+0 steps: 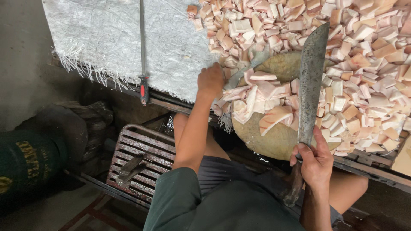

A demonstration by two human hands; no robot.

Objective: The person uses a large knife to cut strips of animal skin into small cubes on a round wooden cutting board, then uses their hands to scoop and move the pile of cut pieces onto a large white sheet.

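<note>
Your right hand (316, 159) is wrapped tight around the handle of a long, worn steel cleaver (311, 85), its blade lying over the round wooden chopping block (274, 139). Your left hand (210, 80) curls its fingers down onto the pale pink strips of pork fat (265, 100) heaped on that block, beside the white woven sack cloth (107, 38).

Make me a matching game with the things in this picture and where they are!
Things:
1. cleaver
2. sharpening rod
3. round chopping block
4. left hand

Places:
A. lying on the white woven sheet
B. under the pile of cut meat pieces
C. gripped by the right hand
D. resting on the meat at the block's left edge

Pairs: 1-C, 2-A, 3-B, 4-D
</note>
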